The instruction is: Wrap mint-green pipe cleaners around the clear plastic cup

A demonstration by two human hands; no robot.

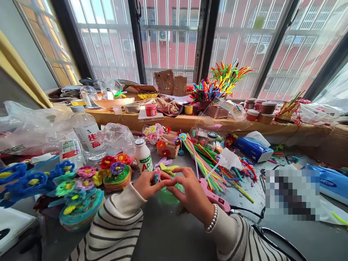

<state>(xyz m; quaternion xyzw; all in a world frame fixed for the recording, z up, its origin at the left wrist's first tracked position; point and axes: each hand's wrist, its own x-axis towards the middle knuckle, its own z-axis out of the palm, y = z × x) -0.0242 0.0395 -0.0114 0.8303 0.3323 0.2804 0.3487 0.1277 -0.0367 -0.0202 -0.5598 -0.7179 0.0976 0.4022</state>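
My left hand (151, 184) is closed, pinching a small blue-and-pink fuzzy pipe-cleaner piece (157, 175) at its fingertips. Against those fingertips, my right hand (188, 190) has its thumb and fingers bent inward; whatever they grip is too small or hidden to make out. Below both hands sits a translucent green dish (170, 195), partly covered by them. A pink hot glue gun (217, 199) lies just right of my right hand. Beyond the fingers are bent pipe-cleaner pieces, one yellow-green (167, 169). The white AD drink bottle (143, 156) stands upright behind my left hand.
Pipe-cleaner flowers in a teal round base (81, 212) and a smaller flower pot (117, 177) stand at left. Loose pipe cleaners (202, 163) fan out at right. A woven basket (171, 144), a large water bottle (88, 134) and a blue tissue pack (251, 146) are farther back. Black cables (272, 235) cross the right side.
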